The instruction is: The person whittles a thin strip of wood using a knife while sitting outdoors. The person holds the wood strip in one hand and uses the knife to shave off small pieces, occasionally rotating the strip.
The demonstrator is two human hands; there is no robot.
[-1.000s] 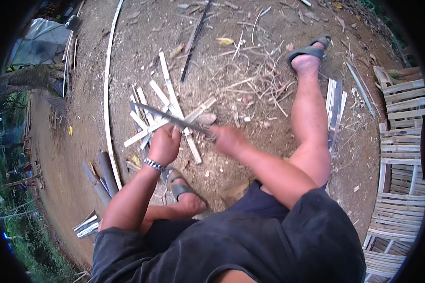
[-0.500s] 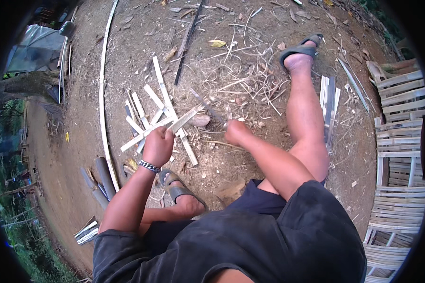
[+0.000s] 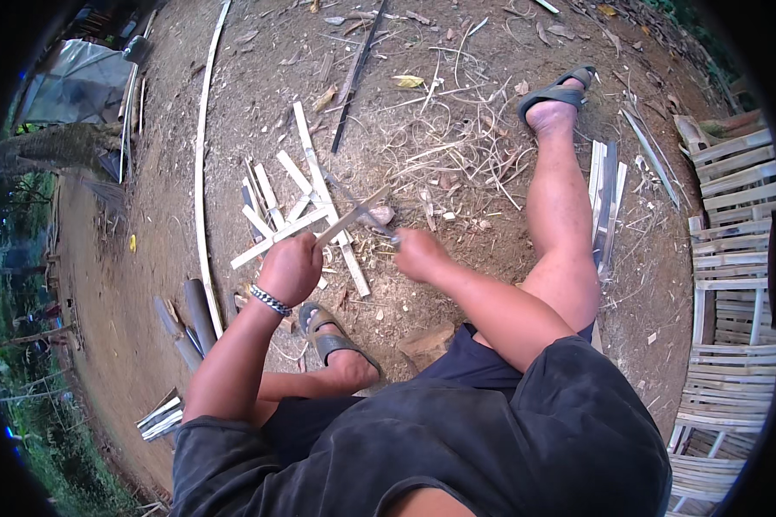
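Left hand (image 3: 291, 269) clamped on pale strip (image 3: 340, 225), near end; right hand (image 3: 418, 255) round knife (image 3: 379, 227). Strip slants forward between hands. From here I judge it light, stiff, splintery; best held low.

A pale, narrow strip (image 3: 350, 218) slants toward two o'clock; a long-bladed knife (image 3: 375, 223) crosses it, pointing toward ten o'clock.

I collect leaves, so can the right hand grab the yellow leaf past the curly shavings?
Probably not: the right hand grips a knife, and the yellow leaf lies farther out, past curly shavings.
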